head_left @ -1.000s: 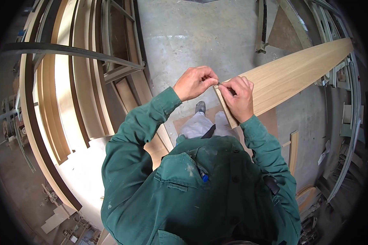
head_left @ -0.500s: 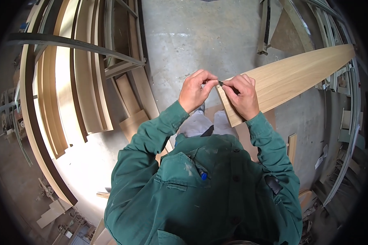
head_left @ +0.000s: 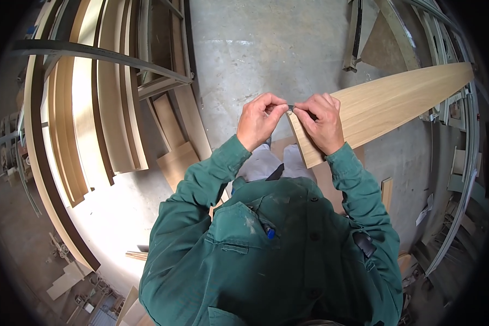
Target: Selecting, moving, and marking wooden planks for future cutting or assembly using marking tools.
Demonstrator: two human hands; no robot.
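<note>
Overall, the concrete floor (head_left: 266, 49) fills the upper middle of the view, with a stack of curved wooden panels (head_left: 98, 108) leaning at the left and metal frames (head_left: 456, 179) at the right edge. Next in size, a long pale wooden board (head_left: 396, 103) runs from the upper right down toward the person's chest, its near end cut square (the far end tapers out of view at the rim). A flat offcut (head_left: 176, 163) lies on the floor beside the panel stack.

The right hand (head_left: 323, 122) rests on top of the board's near end, fingers curled down, thumb and forefinger pinched together at the board's upper corner. The left hand (head_left: 259, 119) sits just beside that corner, off the board, fingers bent into a narrow pinch that meets the right hand's fingertips. Between the two pinches a small dark item (head_left: 292, 108) shows; what it is cannot be told. Both sleeves are green.
</note>
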